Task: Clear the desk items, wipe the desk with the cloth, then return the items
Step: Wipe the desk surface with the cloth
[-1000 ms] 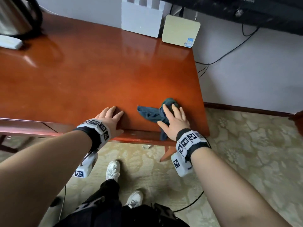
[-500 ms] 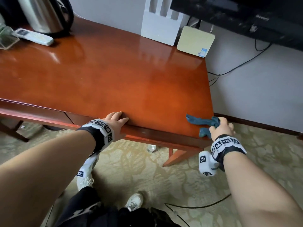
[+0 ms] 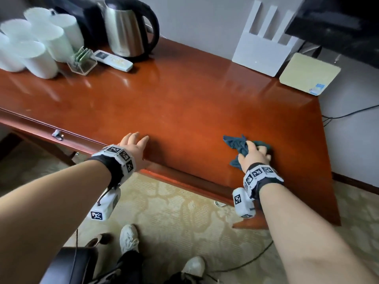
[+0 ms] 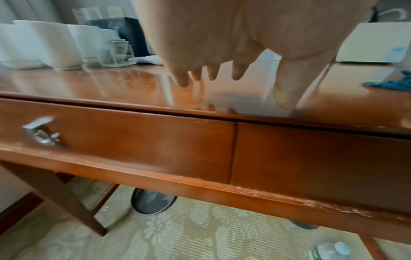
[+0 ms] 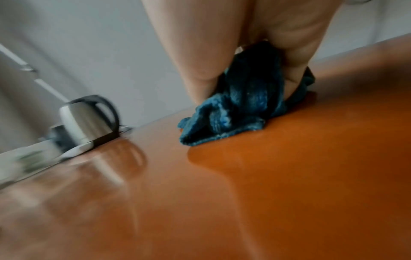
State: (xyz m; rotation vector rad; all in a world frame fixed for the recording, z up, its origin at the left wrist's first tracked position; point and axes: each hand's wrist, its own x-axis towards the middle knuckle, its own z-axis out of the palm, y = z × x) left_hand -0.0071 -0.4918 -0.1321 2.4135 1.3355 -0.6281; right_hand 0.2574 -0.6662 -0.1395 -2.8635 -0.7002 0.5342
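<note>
A crumpled blue cloth (image 3: 235, 144) lies on the glossy red-brown desk (image 3: 184, 103) near its front right. My right hand (image 3: 255, 154) grips the cloth, bunched between thumb and fingers, and holds it against the desktop; the right wrist view shows the cloth (image 5: 240, 107) spilling out below the hand. My left hand (image 3: 134, 142) rests flat on the desk's front edge, fingers straight and holding nothing. In the left wrist view its fingertips (image 4: 211, 73) touch the desktop above the drawer front.
At the back left stand a steel kettle (image 3: 127, 27), a white remote (image 3: 112, 60), several white cups (image 3: 41, 46) and a clear packet holder (image 3: 82, 61). A white router (image 3: 264, 48) and a beige box (image 3: 307, 75) stand back right. A drawer handle (image 3: 57, 134) sticks out in front.
My right hand dragged the cloth from the front middle to the right front corner, then back onto the desktop, now bunching it. The left hand stayed on the edge.
</note>
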